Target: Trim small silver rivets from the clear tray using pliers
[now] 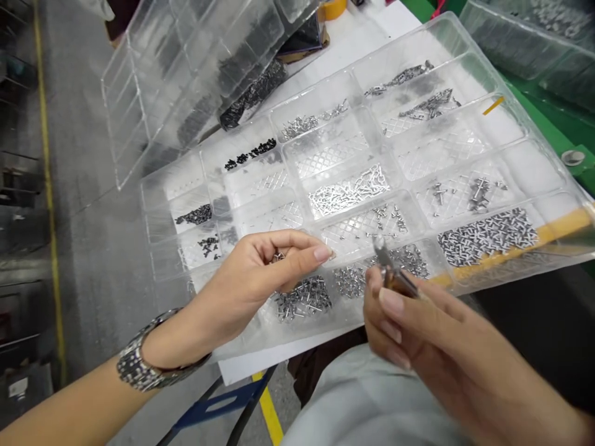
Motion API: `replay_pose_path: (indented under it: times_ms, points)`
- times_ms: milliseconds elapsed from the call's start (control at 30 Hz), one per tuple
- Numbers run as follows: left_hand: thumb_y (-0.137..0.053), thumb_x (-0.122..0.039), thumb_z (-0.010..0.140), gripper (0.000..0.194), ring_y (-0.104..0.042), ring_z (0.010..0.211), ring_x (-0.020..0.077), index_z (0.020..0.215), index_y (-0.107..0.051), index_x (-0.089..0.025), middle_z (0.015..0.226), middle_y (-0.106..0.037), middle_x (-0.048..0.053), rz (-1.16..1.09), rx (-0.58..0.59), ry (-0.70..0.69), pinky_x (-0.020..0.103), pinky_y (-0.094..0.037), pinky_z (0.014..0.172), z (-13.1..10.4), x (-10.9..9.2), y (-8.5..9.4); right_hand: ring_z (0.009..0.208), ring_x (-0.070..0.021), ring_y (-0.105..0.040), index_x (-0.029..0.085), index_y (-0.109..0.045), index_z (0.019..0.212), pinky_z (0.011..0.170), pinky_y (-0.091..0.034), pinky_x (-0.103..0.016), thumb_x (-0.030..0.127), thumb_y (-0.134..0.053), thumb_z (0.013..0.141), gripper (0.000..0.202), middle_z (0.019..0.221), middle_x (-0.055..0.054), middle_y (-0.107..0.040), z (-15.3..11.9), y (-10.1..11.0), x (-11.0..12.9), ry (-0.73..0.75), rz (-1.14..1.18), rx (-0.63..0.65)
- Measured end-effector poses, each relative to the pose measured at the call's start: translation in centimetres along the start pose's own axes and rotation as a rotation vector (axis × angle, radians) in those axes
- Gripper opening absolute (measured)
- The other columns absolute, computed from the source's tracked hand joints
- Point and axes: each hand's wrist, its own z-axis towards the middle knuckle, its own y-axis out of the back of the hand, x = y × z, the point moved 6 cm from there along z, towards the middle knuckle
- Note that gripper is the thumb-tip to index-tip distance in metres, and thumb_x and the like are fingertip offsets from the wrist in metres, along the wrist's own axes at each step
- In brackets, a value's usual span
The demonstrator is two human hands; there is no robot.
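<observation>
My left hand [264,266] is closed above the near side of a clear compartment tray [344,272], thumb pressed to the index finger. Small metal pieces [279,256] show inside its curled fingers; what sits at the fingertips is too small to name. Wrapped round a pair of pliers [393,269], my right hand [413,322] is over the front edge of the tray, the metal jaws pointing up and away. Beneath the hands lie compartments of small silvery pins [304,300] and short metal parts [488,238].
Farther compartments hold bright metal hooks [348,189] and tiny black parts [195,215]. A second clear divided tray [186,68] stands tilted at the back left. Another clear box [525,49] is on a green surface at the right. A blue stool [223,402] is below.
</observation>
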Motion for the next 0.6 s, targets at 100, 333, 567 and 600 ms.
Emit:
replay_pose_path:
  times_ms: [100,333,567,600]
  points:
    - [-0.086,-0.043,0.100,0.018,-0.030,0.060,0.0092,0.098,-0.089,-0.026,0.066,-0.041,-0.005,0.001,-0.043,-0.120,0.027,-0.025,0.054,-0.2,-0.6,1.0,0.086,-0.0174,-0.054,0.032,-0.077,0.111,0.077,-0.045,-0.031,0.045,-0.091,0.097,0.024,0.095,0.000,-0.064,1.0,-0.5,4.6,0.271,-0.316,0.016]
    - [-0.092,-0.043,0.093,0.020,-0.033,0.059,0.0108,0.095,-0.088,-0.024,0.061,-0.041,-0.006,0.041,-0.399,-0.439,0.029,-0.031,0.056,-0.6,-1.0,5.4,0.089,-0.0195,-0.062,0.026,-0.078,0.115,0.078,-0.049,-0.035,0.039,-0.089,0.098,0.024,0.111,-0.004,-0.077,7.6,-7.3,12.1,0.653,-0.872,0.283]
    - [-0.089,-0.041,0.095,0.018,-0.024,0.056,0.0109,0.100,-0.089,-0.024,0.060,-0.026,-0.009,0.113,-0.476,-0.513,0.030,-0.027,0.054,-1.4,2.3,7.1,0.094,-0.0175,-0.065,0.024,-0.074,0.114,0.085,-0.052,-0.035,0.036,-0.084,0.102,0.020,0.123,-0.005,-0.079,11.6,-9.2,9.1,0.589,-0.901,0.381]
    - [-0.089,-0.041,0.096,0.018,-0.023,0.056,0.0107,0.100,-0.089,-0.023,0.061,-0.025,-0.009,0.128,-0.481,-0.521,0.030,-0.025,0.054,-1.4,2.3,7.0,0.092,-0.0173,-0.065,0.024,-0.073,0.114,0.084,-0.052,-0.035,0.035,-0.085,0.101,0.020,0.120,-0.005,-0.079,11.8,-9.0,8.9,0.577,-0.898,0.378]
